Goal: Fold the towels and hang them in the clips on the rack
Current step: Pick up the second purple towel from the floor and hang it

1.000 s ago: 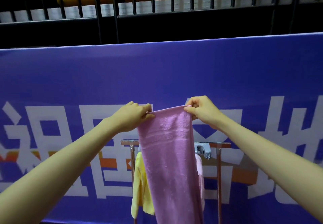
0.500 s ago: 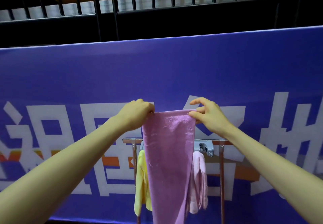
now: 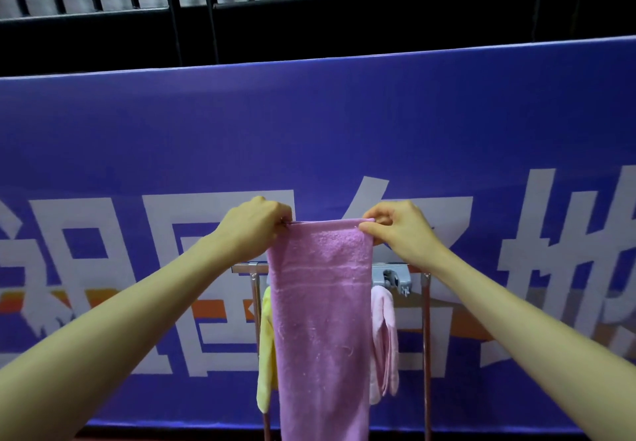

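While two bare arms reach forward, the left hand (image 3: 256, 223) pinches the left top corner of one purple towel (image 3: 321, 320) and the right hand (image 3: 399, 225) pinches the right corner, holding it stretched before the rack (image 3: 426, 320). Two more towels hang there: one yellow towel (image 3: 266, 354) left, one pink towel (image 3: 383, 337) right, beside one grey clip (image 3: 392, 278).

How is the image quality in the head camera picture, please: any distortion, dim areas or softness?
Head view: wide-angle bowing curves the blue banner's top edge; the railing above sits in deep shadow; light on the purple towel is even, without glare, its weave crisp; the left hand and right hand are sharp, forearms stretched toward the corners.
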A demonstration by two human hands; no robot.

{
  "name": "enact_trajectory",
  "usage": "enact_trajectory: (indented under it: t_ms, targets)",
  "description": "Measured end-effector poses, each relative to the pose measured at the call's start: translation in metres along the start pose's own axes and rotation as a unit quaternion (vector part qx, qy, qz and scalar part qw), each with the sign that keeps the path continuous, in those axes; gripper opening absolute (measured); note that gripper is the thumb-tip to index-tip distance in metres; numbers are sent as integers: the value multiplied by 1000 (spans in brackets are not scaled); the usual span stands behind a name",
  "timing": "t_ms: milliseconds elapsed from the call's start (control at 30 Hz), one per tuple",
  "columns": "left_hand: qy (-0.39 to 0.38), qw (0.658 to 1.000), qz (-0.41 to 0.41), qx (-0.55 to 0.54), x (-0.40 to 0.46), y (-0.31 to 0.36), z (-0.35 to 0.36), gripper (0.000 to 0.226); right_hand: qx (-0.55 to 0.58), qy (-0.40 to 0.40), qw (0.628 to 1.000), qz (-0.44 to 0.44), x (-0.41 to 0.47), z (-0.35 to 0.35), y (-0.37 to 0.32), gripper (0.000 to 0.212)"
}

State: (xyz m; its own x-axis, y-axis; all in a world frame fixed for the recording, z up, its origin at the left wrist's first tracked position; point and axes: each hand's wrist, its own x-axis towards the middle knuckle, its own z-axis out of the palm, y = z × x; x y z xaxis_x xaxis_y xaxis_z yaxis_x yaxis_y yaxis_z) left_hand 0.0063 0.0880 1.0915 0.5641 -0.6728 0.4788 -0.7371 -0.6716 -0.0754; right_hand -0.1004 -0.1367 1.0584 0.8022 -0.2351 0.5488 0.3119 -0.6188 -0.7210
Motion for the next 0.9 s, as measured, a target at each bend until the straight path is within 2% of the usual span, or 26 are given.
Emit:
enact_trajectory:
  t_ms: [133, 233, 300, 467, 600, 733, 800, 900]
  targets:
    - [64, 995, -73, 13, -2, 4, 10, 17, -20, -17, 1000, -13, 2, 2, -1, 6]
    - [122, 989, -84, 19, -2, 6, 16, 20, -21, -16, 999, -27, 5, 2, -6, 7]
    - [131, 988, -79, 0, -3, 7, 17, 22, -23, -12, 999, -30, 7, 1, -7, 7]
    - [88, 996, -24, -8, -9, 6, 15, 28, -38, -13, 999, -21, 7, -5, -5, 9]
    - [36, 997, -49, -48, -12, 8, 19, 28, -41, -21, 999, -18, 4, -3, -2, 10]
    - [36, 993, -82, -80, -15, 6, 19, 27, -30, -9, 999, -10, 6, -1, 0, 10]
    - [44, 987, -66, -141, -14, 6, 19, 21, -23, -12, 1000, -9, 7, -1, 0, 9]
    - [32, 974, -30, -222, -17, 11, 16, 27, -12, -10, 1000, -5, 9, 0, -1, 9]
